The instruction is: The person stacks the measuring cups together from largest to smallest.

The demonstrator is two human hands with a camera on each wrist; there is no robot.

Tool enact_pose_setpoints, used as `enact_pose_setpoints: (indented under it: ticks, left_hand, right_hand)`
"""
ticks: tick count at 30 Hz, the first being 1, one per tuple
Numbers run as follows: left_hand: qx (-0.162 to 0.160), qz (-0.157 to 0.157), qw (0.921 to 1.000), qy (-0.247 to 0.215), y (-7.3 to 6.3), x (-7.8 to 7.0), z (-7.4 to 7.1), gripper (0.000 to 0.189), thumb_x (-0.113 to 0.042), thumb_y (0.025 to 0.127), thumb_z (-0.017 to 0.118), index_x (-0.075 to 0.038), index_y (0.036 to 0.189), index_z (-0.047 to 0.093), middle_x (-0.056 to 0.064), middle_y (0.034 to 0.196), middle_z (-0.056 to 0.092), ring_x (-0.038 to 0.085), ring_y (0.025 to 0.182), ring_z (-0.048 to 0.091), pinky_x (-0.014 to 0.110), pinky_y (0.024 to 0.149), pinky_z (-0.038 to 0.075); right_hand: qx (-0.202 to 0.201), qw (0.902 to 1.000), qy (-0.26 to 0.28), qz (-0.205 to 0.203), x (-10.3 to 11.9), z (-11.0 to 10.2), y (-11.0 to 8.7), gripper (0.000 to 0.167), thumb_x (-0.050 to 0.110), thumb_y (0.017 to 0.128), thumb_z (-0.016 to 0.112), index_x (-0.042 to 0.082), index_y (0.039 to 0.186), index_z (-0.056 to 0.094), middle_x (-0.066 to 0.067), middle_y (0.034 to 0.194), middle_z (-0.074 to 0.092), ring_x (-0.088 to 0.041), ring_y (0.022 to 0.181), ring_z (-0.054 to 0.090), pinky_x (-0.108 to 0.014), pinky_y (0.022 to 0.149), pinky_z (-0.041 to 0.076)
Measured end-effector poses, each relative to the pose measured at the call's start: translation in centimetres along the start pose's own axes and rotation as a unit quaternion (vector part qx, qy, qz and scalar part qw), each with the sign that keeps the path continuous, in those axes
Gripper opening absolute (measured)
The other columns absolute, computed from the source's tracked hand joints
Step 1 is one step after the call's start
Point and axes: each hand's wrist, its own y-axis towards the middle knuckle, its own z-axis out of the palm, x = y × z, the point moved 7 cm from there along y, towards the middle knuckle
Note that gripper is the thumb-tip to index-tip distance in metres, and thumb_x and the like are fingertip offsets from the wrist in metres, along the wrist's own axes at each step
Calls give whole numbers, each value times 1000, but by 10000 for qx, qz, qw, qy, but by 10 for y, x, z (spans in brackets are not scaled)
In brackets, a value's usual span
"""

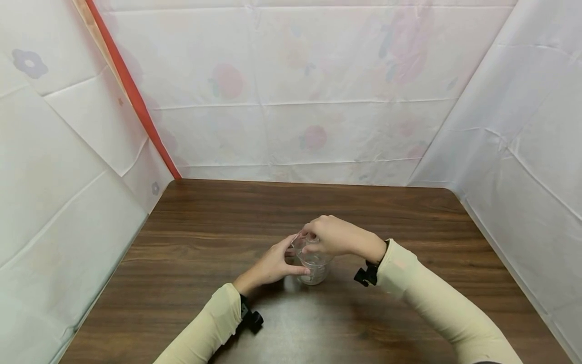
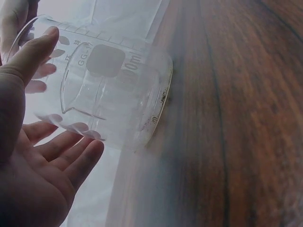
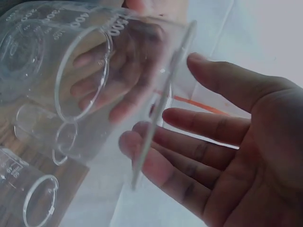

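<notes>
A large clear glass beaker (image 1: pixel 313 275) with white markings stands upright on the table. In the left wrist view, a smaller glass vessel shows inside this beaker (image 2: pixel 142 90); its rim (image 3: pixel 84 73) is seen through the wall in the right wrist view. My left hand (image 1: pixel 270 263) holds the large beaker, thumb on one side and fingers round the other. Over the mouth is my right hand (image 1: pixel 341 236), palm down in the head view. Its spread, slightly bent fingers (image 3: pixel 203 120) are right at the beaker's rim, with nothing gripped between them and the thumb.
Small glass beakers (image 3: pixel 33 189) also show low at the left of the right wrist view. The brown wooden table (image 1: pixel 218 212) is bordered by white patterned sheets (image 1: pixel 282 136). A red strip (image 1: pixel 132 91) runs down the back left corner.
</notes>
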Motion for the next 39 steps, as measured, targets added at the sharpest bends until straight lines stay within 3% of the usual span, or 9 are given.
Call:
enact_pose_setpoints:
  ticks: [9,15,28,39]
  left_hand:
    - [0,82,9999,-72,3,1,1,92,-36,79,81,-11,152,30,9,152,41,31,123,58,43,101,52]
    - [-21,154,9999,-26,2,-1,1,92,-34,79,81,-12,152,31,5,152,42,26,130,52,42,103,50]
    - [-108,149,9998,-94,2,-4,0,89,-30,79,82,-6,150,34,9,149,45,30,126,56,44,101,51]
    - [-102,118,9998,-135,1,-4,0,91,-31,79,82,-7,151,33,11,149,45,32,124,57,46,101,51]
  right_hand:
    - [-565,9983,-113,-78,-8,-23,-7,27,30,91,69,9,108,71,0,90,71,-8,73,62,-22,65,51]
    - [-702,9974,-156,-34,-13,-30,-10,27,29,91,69,8,107,71,1,91,71,-9,76,64,-23,68,53]
    - [-924,9953,-143,250,-28,-38,-14,20,28,91,70,12,102,71,2,91,69,-9,78,63,-25,69,53]
    - [-927,9931,-253,676,-40,-39,-20,28,35,93,66,13,110,70,-1,107,68,-19,93,66,-35,79,55]
